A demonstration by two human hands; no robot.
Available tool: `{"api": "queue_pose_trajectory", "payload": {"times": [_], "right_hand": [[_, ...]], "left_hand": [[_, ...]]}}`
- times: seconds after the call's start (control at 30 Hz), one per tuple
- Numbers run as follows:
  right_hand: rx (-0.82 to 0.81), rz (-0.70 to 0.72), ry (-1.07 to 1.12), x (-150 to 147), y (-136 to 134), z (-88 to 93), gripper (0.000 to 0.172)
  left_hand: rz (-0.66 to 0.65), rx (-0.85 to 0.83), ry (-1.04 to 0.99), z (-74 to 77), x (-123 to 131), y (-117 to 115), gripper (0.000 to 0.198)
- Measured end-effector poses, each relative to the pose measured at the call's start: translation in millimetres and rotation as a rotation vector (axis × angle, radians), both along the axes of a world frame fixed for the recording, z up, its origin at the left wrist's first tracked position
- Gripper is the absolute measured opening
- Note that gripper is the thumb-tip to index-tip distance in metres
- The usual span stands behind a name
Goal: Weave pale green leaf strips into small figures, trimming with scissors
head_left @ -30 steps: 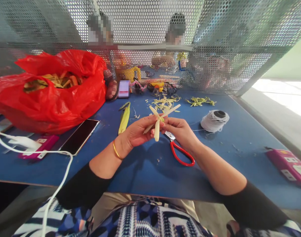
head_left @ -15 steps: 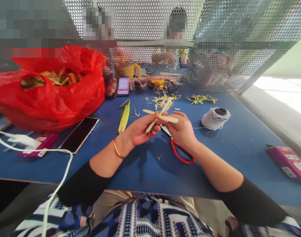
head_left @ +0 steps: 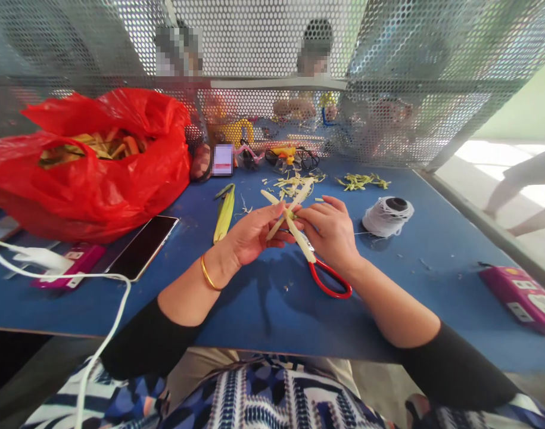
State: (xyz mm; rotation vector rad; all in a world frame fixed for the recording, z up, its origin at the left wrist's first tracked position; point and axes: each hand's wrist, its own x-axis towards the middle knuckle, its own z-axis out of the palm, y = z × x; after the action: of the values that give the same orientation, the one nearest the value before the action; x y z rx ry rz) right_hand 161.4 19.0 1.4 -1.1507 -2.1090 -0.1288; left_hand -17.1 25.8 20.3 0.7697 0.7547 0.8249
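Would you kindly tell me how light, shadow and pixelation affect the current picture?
Head view: sunlight washes out part of the floor at upper right; soft shadows darken the blue table below the hands; the farther phone shows a pixelated screen.

Scissors (head_left: 333, 293) obstruct beside the right hand (head_left: 332, 232); leftward, tabletop (head_left: 272, 316) allows passage.

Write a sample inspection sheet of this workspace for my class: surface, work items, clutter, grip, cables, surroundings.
Surface: blue table, small scraps scattered on it.
Work items: crossed pale strips in hand; red-handled scissors near the right hand; white thread spool; green husk.
Clutter: pale trimmings, green trimmings, open red bag, dark-screened phone, magenta box at right.
Grip: left hand pinches the strips; right fingertips meet them near the centre.
Cables: white cable at left, crossing the near edge in view.
Surroundings: perforated screen; people beyond it.
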Motion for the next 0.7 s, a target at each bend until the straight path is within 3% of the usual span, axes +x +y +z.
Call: {"api": "queue_pose_trajectory", "payload": {"times": [0.17, 0.33, 0.5, 0.7], "right_hand": [[0.073, 0.004, -0.021, -1, -3, 2.9, 0.027], [0.079, 0.027, 0.028, -1, 2, -2.8, 0.023], [0.002, 0.047, 0.056, 0, 4, -5.2, 0.018], [-0.080, 0.056, 0.109, -1, 7, -8.0, 0.018]], "left_hand": [[0.052, -0.059, -0.034, -5.2, 1, 3, 0.007], [0.039, -0.125, -0.027, -4.1, 0, 4, 0.016], [-0.014, -0.114, 0.059, -3.9, 0, 5, 0.012], [0.043, -0.065, 0.054, -5.5, 3, 2, 0.007]]}}
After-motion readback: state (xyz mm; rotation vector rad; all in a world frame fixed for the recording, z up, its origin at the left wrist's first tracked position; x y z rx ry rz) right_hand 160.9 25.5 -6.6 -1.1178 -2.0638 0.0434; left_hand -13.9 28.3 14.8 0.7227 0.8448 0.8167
